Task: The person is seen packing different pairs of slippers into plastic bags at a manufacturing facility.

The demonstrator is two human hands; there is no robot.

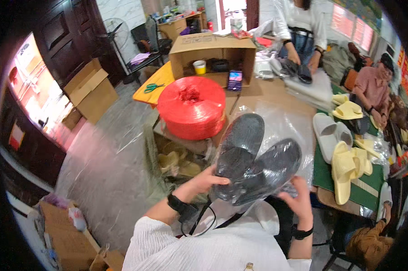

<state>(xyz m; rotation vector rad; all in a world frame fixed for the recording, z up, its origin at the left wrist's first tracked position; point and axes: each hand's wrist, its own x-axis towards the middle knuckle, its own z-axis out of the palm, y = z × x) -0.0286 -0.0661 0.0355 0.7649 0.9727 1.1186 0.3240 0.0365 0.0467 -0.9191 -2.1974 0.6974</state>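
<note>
Slippers [240, 153], black, details lost under glare on a clear bag [283, 121], sit right of the red twine roll [191, 106]. Left fingers [218, 180], partly hidden, clasp them roll-side; right fingers [299, 185], tips indistinct, hold the bag's opposite side.

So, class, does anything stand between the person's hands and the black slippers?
Only the clear plastic bag appears to: its film covers the black slippers, separating them from the left-hand grip at their lower left. The right-hand grip is at the bag's crumpled lower-right edge. Nothing else visible intervenes.
</note>
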